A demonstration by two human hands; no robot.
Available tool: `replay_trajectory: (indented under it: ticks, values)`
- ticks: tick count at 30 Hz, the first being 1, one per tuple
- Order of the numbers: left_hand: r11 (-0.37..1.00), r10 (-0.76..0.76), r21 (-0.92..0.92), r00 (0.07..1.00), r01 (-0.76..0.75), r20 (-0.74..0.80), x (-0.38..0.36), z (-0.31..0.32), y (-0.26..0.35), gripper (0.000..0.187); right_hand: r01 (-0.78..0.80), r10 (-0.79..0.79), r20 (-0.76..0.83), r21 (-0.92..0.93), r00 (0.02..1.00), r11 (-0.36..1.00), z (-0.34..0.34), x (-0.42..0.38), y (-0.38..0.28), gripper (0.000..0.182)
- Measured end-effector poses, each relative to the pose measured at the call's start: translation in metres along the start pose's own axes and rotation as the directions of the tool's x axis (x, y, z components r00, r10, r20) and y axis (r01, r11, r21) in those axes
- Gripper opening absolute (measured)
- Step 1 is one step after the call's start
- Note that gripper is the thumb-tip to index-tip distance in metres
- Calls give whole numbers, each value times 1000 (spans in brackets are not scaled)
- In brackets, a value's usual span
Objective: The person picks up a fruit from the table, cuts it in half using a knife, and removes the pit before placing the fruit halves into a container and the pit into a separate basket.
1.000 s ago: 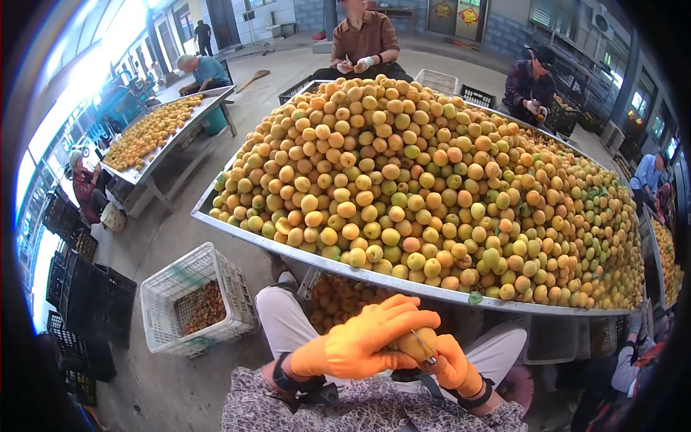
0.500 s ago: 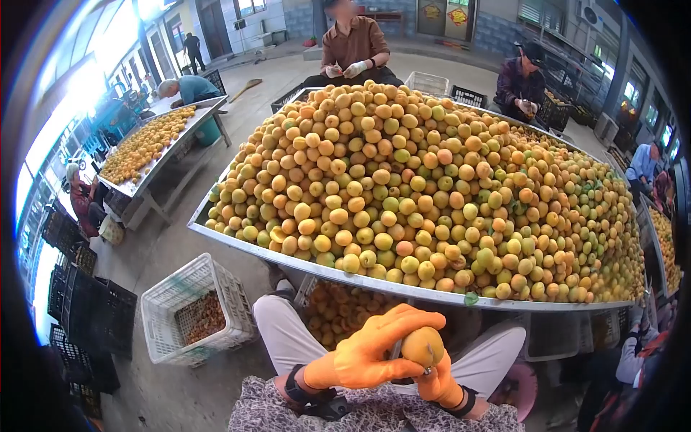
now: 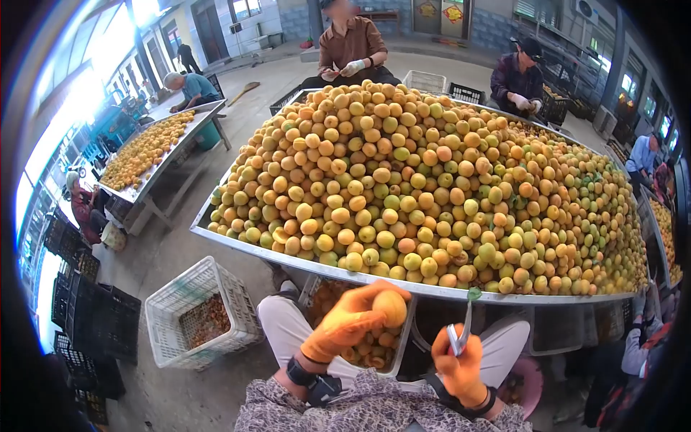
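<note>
My left hand, in an orange glove, is closed around a yellow-orange apricot above a crate. In the orange glove of my right hand is a small knife, its blade pointing up toward the table edge. The two hands are apart. Below the left hand, a white crate between my knees holds more apricots, partly hidden by the hand. In front of me a large heap of apricots, yellow to greenish, covers a metal-rimmed table.
A white crate with reddish-brown bits inside stands on the floor at left, near stacked black crates. A pink basin is by my right leg. Co-workers sit around the heap; another table with apricots stands at back left.
My hands have moved apart. The left hand has shifted left and up with the apricot, while the right has moved right, and the knife now shows plainly.
</note>
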State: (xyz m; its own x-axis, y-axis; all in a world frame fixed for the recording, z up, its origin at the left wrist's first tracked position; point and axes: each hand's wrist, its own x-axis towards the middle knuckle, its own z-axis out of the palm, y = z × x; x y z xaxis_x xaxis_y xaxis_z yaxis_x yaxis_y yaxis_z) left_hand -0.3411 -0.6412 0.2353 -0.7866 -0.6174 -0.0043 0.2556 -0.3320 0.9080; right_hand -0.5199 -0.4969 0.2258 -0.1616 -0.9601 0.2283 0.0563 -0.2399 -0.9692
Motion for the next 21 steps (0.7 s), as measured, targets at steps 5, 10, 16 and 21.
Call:
replay_trajectory:
  ticks: [5,10,16,21]
  values:
    - [927,-32,-375,999,23,-19,-5,30,-27,52,244,-225,95,-432,970,868,2,46,-11,65]
    - [958,-71,-286,989,31,-130,-9,27,-41,48,262,-177,208,-527,962,808,0,46,1,64]
    - [769,245,599,968,-222,45,3,12,-52,48,299,-167,263,-620,950,725,3,42,19,65]
    - [959,110,276,985,-70,-132,-4,25,-56,44,366,-313,192,-554,930,747,12,35,43,58]
